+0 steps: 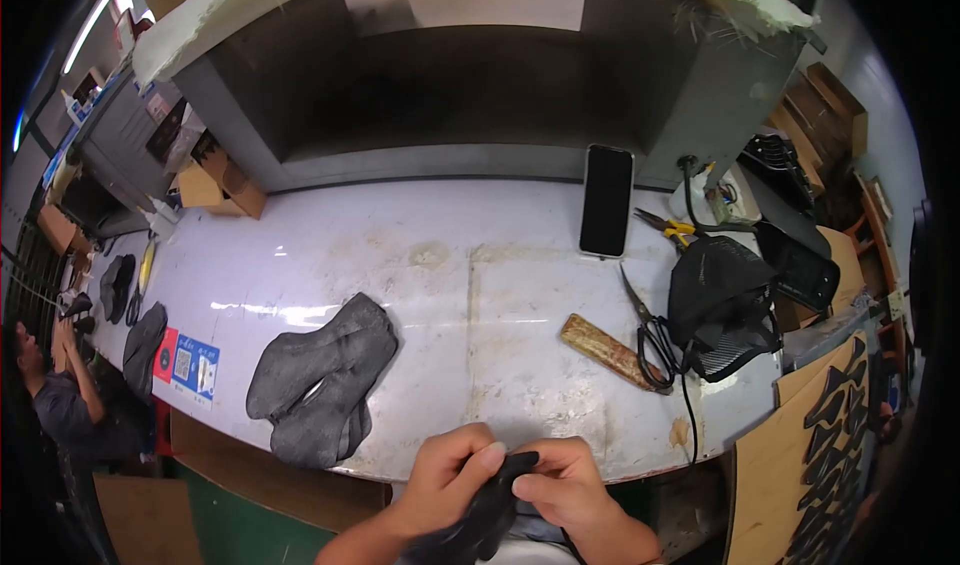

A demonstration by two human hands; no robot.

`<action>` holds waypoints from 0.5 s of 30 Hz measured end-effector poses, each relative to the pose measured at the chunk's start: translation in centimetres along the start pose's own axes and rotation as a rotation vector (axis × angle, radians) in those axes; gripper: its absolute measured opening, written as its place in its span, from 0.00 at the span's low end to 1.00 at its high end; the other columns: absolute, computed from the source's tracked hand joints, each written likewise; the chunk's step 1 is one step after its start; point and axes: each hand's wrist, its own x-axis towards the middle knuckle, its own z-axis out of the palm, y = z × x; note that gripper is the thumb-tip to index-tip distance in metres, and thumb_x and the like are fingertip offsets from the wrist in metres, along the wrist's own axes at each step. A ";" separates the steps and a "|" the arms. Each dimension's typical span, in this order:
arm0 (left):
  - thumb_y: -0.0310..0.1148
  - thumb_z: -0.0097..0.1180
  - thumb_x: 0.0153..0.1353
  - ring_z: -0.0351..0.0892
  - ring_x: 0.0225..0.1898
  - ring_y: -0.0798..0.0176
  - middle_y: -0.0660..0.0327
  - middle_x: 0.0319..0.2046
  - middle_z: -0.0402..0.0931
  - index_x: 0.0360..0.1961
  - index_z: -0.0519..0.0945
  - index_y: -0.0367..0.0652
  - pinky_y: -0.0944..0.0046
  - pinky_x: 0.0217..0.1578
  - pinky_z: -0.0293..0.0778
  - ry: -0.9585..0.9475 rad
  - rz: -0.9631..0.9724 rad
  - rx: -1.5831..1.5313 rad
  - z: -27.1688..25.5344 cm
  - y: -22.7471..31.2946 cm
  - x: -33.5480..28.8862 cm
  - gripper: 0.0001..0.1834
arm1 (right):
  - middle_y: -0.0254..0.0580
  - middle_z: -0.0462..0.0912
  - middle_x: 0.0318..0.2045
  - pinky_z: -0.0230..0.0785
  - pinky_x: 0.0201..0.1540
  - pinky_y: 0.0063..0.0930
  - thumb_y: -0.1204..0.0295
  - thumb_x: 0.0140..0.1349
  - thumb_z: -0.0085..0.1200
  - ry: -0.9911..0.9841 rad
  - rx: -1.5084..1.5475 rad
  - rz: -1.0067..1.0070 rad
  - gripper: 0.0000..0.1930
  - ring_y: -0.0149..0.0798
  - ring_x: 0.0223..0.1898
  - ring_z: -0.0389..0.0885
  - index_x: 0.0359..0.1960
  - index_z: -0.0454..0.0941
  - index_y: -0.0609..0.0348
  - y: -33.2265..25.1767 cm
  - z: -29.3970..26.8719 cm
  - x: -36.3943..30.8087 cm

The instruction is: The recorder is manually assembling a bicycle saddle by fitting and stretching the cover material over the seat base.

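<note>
Two hands work in my head view: my left grip (pixel 450 477) and right grip (pixel 570 490) are both closed in a thumb-and-finger pinch on a dark fabric piece (pixel 480 525), which hangs below them off the near edge of the desk (pixel 500 365). Reading the clock from my hands, a loose pile of grey fabric pieces (pixel 325 385) lies at ten.

To handle this well, I judge that both thumbs should sit close together on the edge, pressing evenly so that the soft material neither slips nor stretches.

Between ten and eleven, a cardboard box (pixel 222 187) stands with flaps raised; its inside is hidden. At one, a white cup (pixel 686 203) has contents too small to make out, and just beside it a small open box (pixel 733 203) holds small mixed bits. At twelve, a grey open-fronted cabinet (pixel 460 160) has a dark interior where I cannot distinguish anything.
</note>
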 end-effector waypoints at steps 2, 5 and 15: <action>0.34 0.51 0.70 0.63 0.27 0.74 0.70 0.24 0.67 0.28 0.73 0.40 0.69 0.29 0.64 0.081 0.166 0.114 0.3 0.4 0.0 0.13 | 0.42 0.84 0.39 0.74 0.46 0.24 0.82 0.62 0.58 -0.114 0.305 0.027 0.11 0.31 0.40 0.82 0.46 0.79 0.70 0.5 0.1 0.4; 0.32 0.52 0.69 0.64 0.23 0.70 0.65 0.20 0.67 0.26 0.72 0.38 0.67 0.26 0.63 -0.061 -0.340 -0.359 -0.5 1.0 0.1 0.14 | 0.45 0.84 0.41 0.75 0.47 0.27 0.83 0.62 0.57 -0.109 0.378 -0.023 0.11 0.34 0.42 0.82 0.46 0.78 0.72 0.2 0.2 0.4; 0.36 0.50 0.71 0.61 0.26 0.77 0.70 0.21 0.66 0.22 0.70 0.39 0.71 0.27 0.61 -0.172 -0.210 -0.196 -0.7 1.0 0.2 0.19 | 0.47 0.84 0.35 0.77 0.40 0.28 0.82 0.63 0.55 0.036 0.476 0.075 0.08 0.35 0.35 0.83 0.44 0.77 0.72 -1.0 0.6 0.8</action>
